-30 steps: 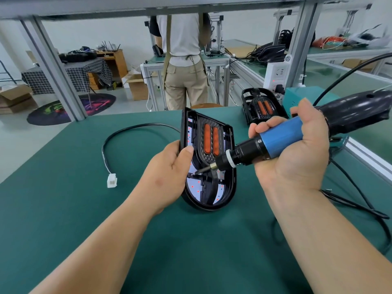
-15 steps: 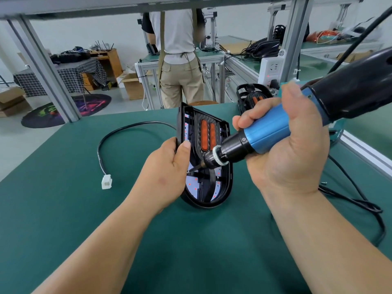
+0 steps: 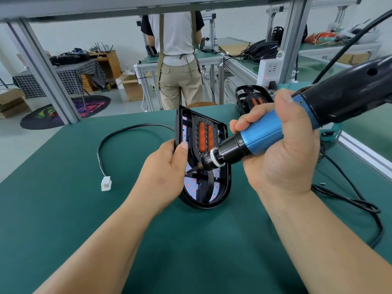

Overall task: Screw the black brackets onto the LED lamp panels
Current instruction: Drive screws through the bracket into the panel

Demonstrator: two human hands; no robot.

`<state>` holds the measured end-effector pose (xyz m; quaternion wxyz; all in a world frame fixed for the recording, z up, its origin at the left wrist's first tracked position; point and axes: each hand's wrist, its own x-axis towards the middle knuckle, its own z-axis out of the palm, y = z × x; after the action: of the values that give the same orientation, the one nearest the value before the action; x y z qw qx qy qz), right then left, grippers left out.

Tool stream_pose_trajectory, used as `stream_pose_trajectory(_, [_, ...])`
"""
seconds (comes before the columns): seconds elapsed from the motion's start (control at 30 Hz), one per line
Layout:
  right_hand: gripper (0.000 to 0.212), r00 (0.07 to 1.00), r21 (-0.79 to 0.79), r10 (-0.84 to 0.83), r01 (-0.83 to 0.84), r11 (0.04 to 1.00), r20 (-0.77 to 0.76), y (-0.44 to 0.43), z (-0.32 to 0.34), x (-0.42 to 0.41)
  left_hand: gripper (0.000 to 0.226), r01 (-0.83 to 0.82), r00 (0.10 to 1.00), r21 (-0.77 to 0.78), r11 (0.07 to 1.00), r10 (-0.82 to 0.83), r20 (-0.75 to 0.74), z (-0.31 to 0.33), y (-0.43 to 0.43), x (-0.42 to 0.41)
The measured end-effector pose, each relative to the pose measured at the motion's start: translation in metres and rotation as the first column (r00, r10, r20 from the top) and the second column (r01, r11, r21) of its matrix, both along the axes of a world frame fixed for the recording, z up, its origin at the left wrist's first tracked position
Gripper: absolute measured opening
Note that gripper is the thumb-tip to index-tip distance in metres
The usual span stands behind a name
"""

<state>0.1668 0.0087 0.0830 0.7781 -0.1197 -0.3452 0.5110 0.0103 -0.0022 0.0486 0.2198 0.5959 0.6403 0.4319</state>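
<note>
Glossy black plastic lamp panel [image 3: 226,183]; matt green mat [image 3: 191,251].

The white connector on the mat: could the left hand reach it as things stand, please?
Probably yes: the white connector lies uncovered left of the left hand, though that hand grips the lamp panel.

This was an electronics assembly workshop: green-matted, aluminium-framed counters [image 3: 63,209] lay under and beyond the fingers [image 3: 239,124], with a power strip [image 3: 269,74], tangled cables [image 3: 262,48], cardboard boxes [image 3: 132,88] and an aproned person [image 3: 179,60] behind.
</note>
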Motion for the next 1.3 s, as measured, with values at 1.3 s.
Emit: stream_pose_trajectory(1.3, [0.028,0.818,-0.614,-0.46,0.173,0.77,-0.347,0.08,-0.046,0.079,0.01,0.105,0.677,-0.106,0.989,-0.149,-0.721,0.013,0.039,0.034])
